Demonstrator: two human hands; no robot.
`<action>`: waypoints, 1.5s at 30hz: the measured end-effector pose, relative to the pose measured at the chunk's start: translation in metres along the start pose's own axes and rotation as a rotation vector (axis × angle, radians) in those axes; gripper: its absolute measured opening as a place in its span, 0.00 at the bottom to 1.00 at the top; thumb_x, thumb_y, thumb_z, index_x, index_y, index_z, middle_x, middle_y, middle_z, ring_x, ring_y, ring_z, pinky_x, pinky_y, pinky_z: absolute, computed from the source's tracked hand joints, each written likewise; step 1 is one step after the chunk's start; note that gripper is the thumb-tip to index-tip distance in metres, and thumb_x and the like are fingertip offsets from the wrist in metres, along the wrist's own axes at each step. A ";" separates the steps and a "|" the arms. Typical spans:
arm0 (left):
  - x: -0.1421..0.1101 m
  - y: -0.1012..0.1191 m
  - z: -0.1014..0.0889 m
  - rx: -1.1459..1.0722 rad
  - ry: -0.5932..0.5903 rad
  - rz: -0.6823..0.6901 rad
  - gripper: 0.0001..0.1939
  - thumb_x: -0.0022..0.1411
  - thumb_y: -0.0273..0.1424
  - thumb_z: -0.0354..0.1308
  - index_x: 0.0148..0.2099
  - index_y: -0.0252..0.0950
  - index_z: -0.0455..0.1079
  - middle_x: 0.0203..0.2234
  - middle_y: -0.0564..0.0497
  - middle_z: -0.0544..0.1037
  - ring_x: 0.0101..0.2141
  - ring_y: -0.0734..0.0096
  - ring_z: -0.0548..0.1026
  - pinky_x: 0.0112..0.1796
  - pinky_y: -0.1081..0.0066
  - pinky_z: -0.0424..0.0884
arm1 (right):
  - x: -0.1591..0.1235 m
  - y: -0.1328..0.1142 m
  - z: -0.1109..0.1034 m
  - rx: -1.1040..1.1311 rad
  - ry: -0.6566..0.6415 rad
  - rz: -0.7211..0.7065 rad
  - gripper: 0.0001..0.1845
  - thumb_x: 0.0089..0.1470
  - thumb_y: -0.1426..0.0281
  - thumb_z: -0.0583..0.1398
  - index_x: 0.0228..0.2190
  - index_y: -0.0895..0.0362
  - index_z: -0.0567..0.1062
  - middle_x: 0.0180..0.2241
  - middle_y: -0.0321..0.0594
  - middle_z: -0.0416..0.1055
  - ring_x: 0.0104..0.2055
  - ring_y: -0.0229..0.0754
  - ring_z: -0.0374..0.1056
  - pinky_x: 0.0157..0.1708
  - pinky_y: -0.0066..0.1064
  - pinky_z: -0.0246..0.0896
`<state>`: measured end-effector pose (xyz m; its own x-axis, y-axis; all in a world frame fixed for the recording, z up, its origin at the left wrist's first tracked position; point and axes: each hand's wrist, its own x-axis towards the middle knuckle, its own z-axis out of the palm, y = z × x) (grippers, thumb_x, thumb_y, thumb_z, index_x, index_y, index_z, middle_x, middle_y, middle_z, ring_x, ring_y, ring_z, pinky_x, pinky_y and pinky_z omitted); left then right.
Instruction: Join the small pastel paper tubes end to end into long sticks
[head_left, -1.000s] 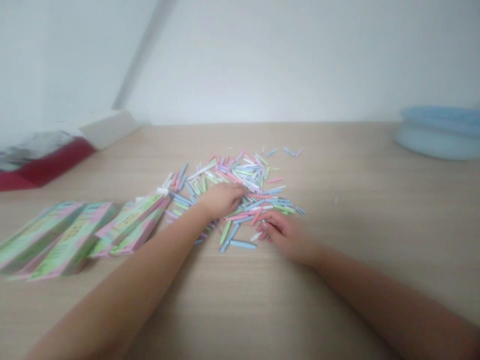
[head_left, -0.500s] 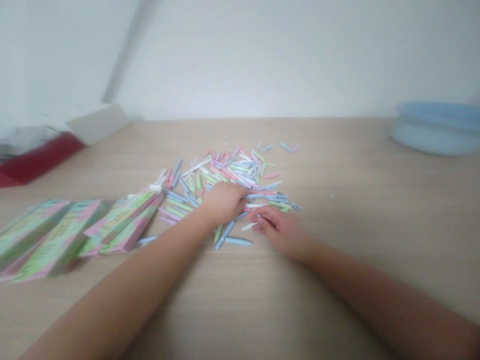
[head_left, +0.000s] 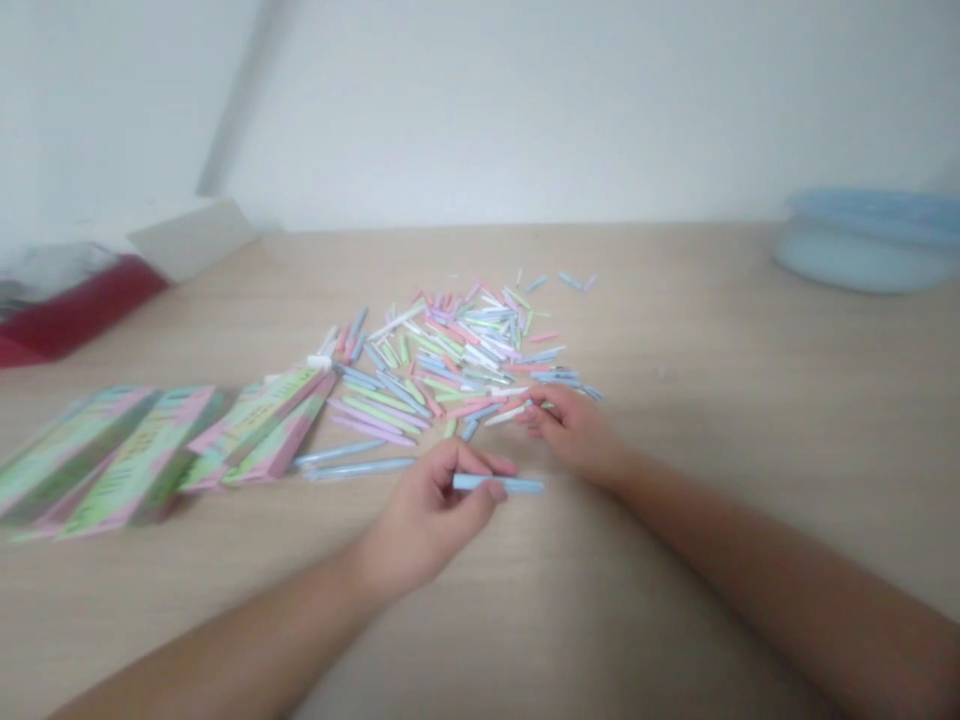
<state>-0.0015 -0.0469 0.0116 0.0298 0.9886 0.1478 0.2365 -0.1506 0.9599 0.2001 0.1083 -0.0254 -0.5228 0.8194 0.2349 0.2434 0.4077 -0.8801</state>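
My left hand (head_left: 439, 505) is closed in a pinch around a light blue pen (head_left: 517, 485), held lengthwise near the front of the pile. Its back end is hidden in the fingers. My right hand (head_left: 570, 425) rests at the pile's right edge with its fingertips drawn together. Beside those fingertips lies a white pen piece (head_left: 504, 415); whether they grip it or something else is too blurred to tell. Pens and pen pieces in pink, green, blue, lilac and white form a loose pile (head_left: 480, 345). Two blue pens (head_left: 360, 468) lie left of my left hand.
Several pastel printed boxes (head_left: 135, 450) lie slanted on the wooden table (head_left: 735, 440) at left. Behind them is an open red and white box (head_left: 90, 300). A round light blue container (head_left: 870, 245) stands at far right. A pale wall (head_left: 525, 110) closes off the back.
My left hand has come back from the pile toward me, now with a light blue pen in its fingers. My right hand has shifted slightly up and stays at the pile's edge.
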 end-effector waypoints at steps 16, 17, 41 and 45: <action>-0.009 -0.028 0.000 0.656 0.013 0.397 0.09 0.73 0.35 0.52 0.52 0.38 0.67 0.36 0.45 0.79 0.37 0.58 0.81 0.44 0.58 0.75 | 0.006 0.001 0.000 0.150 0.161 0.213 0.19 0.68 0.62 0.64 0.56 0.57 0.75 0.55 0.47 0.74 0.51 0.49 0.75 0.50 0.47 0.76; -0.007 -0.029 0.000 0.662 0.011 0.403 0.10 0.73 0.36 0.53 0.52 0.38 0.67 0.36 0.45 0.79 0.37 0.58 0.80 0.43 0.59 0.75 | 0.002 0.000 0.001 0.143 0.184 0.212 0.20 0.68 0.62 0.64 0.56 0.57 0.75 0.56 0.47 0.74 0.52 0.49 0.75 0.50 0.47 0.75; 0.005 -0.033 0.008 0.433 -0.247 0.275 0.13 0.77 0.35 0.51 0.57 0.39 0.71 0.49 0.45 0.82 0.48 0.59 0.80 0.51 0.62 0.75 | -0.089 -0.063 0.026 0.109 0.256 -0.082 0.12 0.64 0.59 0.65 0.45 0.49 0.84 0.40 0.40 0.83 0.40 0.43 0.78 0.42 0.35 0.75; 0.013 -0.029 0.007 0.335 -0.249 0.253 0.12 0.78 0.35 0.49 0.55 0.38 0.70 0.46 0.46 0.81 0.47 0.62 0.78 0.51 0.64 0.74 | -0.083 -0.061 0.025 0.073 0.242 -0.078 0.10 0.64 0.61 0.65 0.44 0.49 0.84 0.40 0.39 0.84 0.41 0.44 0.79 0.43 0.35 0.75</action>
<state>-0.0015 -0.0295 -0.0162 0.3488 0.8987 0.2658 0.4902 -0.4167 0.7656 0.2087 0.0055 -0.0016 -0.3251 0.8625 0.3877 0.1455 0.4508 -0.8807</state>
